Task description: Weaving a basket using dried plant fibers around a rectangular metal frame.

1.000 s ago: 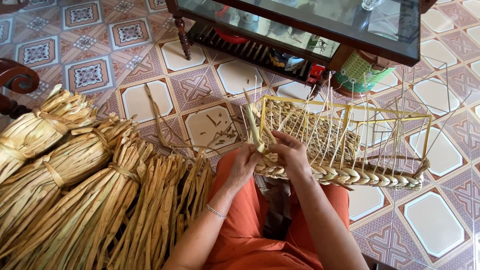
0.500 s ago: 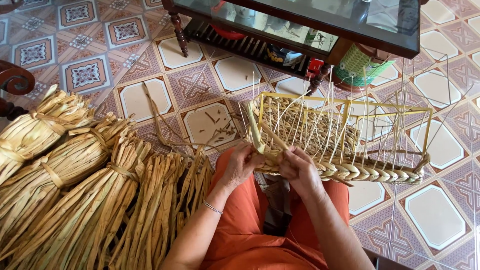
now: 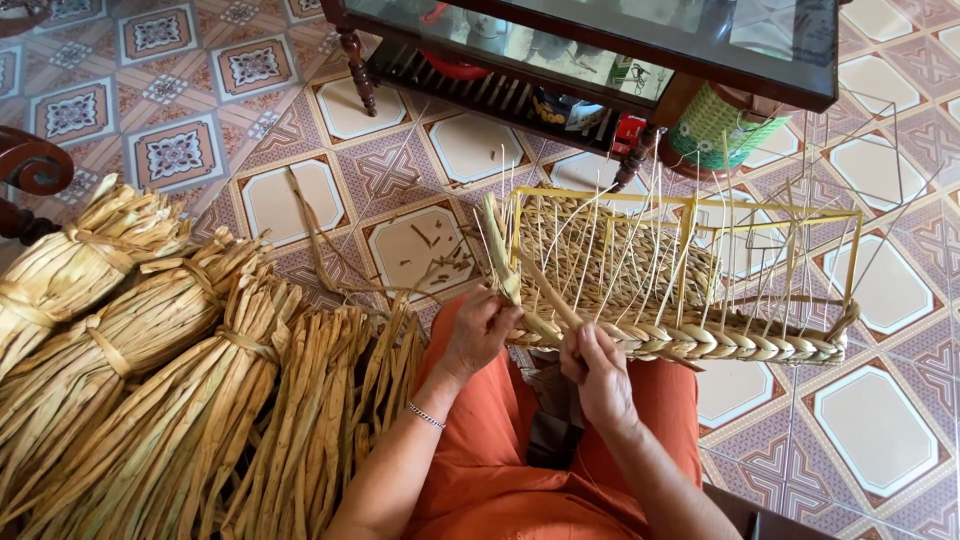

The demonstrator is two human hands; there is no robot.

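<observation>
A half-woven straw basket on a yellow wire frame rests on my lap, with thin upright stakes rising from its braided rim. My left hand pinches flat straw strands at the basket's near-left corner. My right hand grips a strand against the braided edge just right of that corner. Both hands touch the weave. I wear orange trousers, and a thin bracelet circles my left wrist.
Several tied bundles of dried straw lie on the patterned tile floor to my left. A dark wooden glass-topped table stands ahead, with a green woven basket beside its leg. A dark wooden chair arm is at far left.
My right hand has slid down and left along the braided edge toward my lap. My left hand has risen to the corner strands. The basket has tilted slightly.
</observation>
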